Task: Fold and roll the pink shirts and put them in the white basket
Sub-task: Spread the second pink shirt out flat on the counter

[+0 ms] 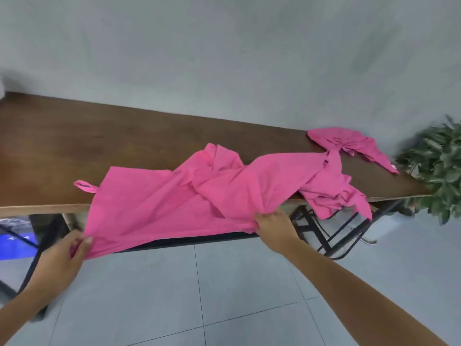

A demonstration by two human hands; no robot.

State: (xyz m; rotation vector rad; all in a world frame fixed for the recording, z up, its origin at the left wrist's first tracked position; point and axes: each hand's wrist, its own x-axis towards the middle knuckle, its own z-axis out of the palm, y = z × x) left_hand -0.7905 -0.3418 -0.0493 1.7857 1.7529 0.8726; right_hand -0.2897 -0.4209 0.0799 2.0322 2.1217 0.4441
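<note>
A crumpled pink shirt [174, 196] lies across the brown wooden table [74, 146] and hangs over its front edge. My left hand [63, 258] grips the shirt's lower left corner below the table edge. My right hand [272, 227] grips the same hem further right. The shirt's far end [331, 193] is bunched and droops over the edge on the right. A second pink shirt [349, 144] lies crumpled at the table's far right corner. No white basket is in view.
A green leafy plant [439, 163] stands off the table's right end. Black metal table legs [331, 236] show beneath. Grey floor tiles [199, 295] lie below me, and a grey wall rises behind the table.
</note>
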